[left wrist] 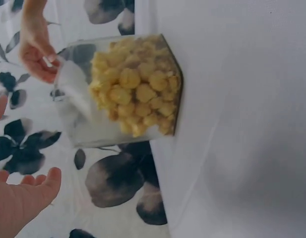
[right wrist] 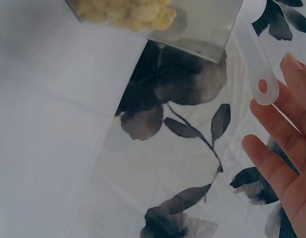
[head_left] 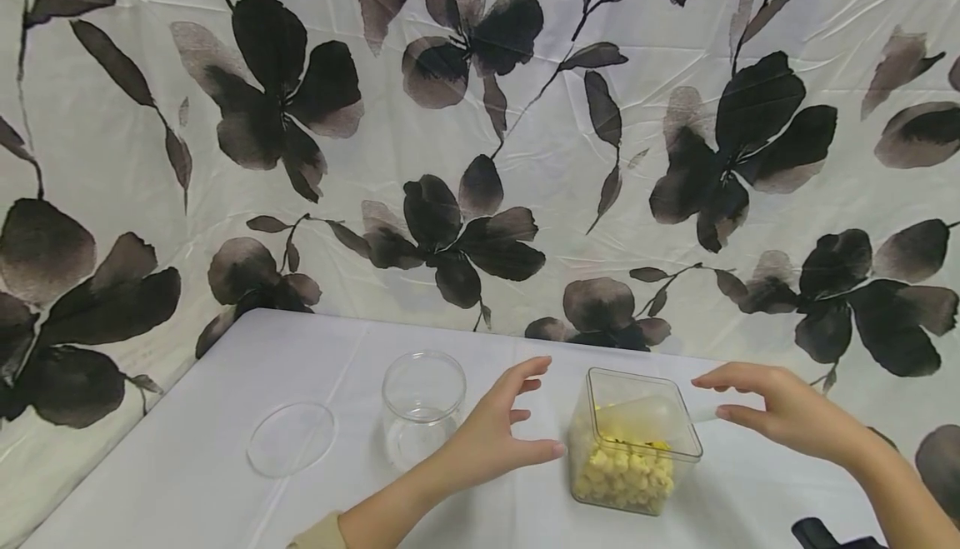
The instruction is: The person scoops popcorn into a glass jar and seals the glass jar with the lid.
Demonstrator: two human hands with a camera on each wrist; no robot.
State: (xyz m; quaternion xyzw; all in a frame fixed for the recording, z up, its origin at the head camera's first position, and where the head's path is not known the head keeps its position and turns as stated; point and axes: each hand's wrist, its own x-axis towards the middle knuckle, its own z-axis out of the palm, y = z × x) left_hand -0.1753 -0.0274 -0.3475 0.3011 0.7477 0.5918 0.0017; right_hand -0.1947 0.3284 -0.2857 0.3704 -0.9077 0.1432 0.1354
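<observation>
The box [head_left: 584,428], containing popcorn [head_left: 626,476] and a scoop [right wrist: 253,52], stands on the bench [head_left: 187,499], right of the jar [head_left: 423,411] and disc [head_left: 291,439]. Left hand [head_left: 498,432]: fingers spread, near the box's left side. Right hand [head_left: 787,411]: fingers parted at the scoop's outer end; contact cannot be determined.

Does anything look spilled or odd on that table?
Nothing looks spilled or damaged: the popcorn sits inside the square container, a scoop handle sticking out, and the round jar stands upright.
</observation>
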